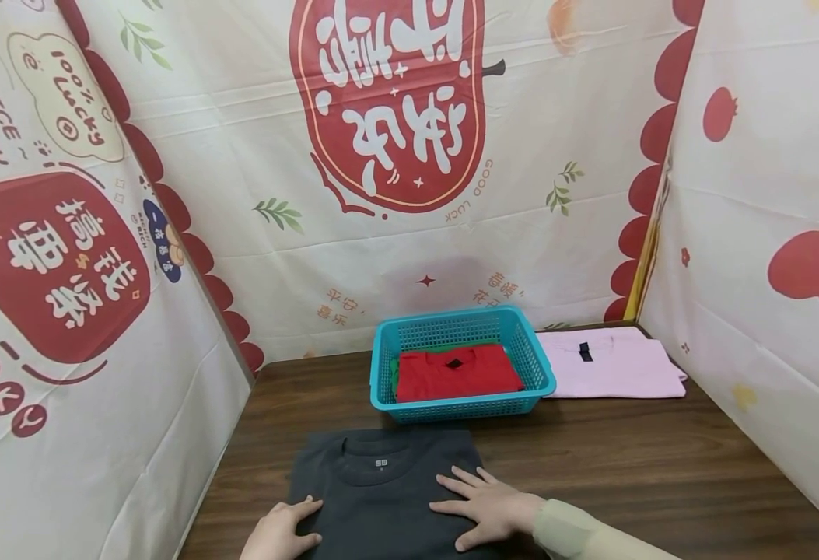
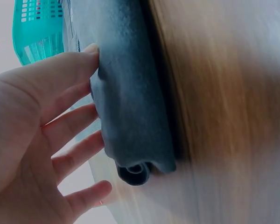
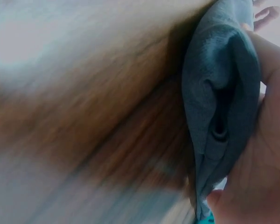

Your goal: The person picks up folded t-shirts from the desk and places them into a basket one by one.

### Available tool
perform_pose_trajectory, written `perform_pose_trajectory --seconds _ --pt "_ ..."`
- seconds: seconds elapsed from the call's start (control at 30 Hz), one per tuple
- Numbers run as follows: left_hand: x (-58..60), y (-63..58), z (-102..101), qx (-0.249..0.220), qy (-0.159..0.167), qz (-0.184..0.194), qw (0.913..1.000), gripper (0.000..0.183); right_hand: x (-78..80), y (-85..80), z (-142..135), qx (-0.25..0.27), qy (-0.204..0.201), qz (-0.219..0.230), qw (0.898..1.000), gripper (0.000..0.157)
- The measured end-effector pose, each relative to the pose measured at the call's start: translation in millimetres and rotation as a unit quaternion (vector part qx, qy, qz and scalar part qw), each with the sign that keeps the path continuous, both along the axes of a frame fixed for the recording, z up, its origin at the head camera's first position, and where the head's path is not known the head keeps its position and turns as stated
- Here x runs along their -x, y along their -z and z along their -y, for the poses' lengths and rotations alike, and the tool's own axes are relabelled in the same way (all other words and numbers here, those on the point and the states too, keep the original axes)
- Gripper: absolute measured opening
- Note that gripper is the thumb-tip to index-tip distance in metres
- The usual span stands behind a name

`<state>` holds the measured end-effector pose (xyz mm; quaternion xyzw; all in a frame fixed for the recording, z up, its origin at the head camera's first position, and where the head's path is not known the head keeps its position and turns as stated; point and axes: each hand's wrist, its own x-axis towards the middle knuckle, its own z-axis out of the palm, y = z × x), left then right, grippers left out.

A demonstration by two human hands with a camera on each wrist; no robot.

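Observation:
A dark grey T-shirt (image 1: 377,498), folded with its neckline toward the back, lies on the wooden table at the front. My left hand (image 1: 285,530) rests on its left edge, fingers extended. Spread fingers of my right hand (image 1: 482,509) lie flat on the shirt's right side. In the left wrist view the thumb and fingertips touch the top of the folded shirt (image 2: 126,93), whose rolled layers show at one end. From the right wrist view, the shirt's folded side (image 3: 219,102) shows a gap between layers under the palm.
Behind the shirt stands a blue-green plastic basket (image 1: 433,411) holding a folded red shirt (image 1: 458,377) over a green one (image 1: 397,373). A folded pink shirt (image 1: 615,362) lies to its right. Printed cloth walls (image 1: 241,155) enclose the wooden table (image 1: 626,451) at the back and sides.

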<state>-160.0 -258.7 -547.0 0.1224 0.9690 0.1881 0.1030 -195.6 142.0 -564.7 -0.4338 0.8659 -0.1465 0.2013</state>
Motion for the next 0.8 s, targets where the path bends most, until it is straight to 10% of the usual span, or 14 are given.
perform_pose_trajectory --seconds 0.8 --pt "4.8 -1.0 -45 -0.007 0.044 0.001 0.9990 0.052 -6.4 -14.9 -54 0.063 0.052 0.054 0.995 0.055"
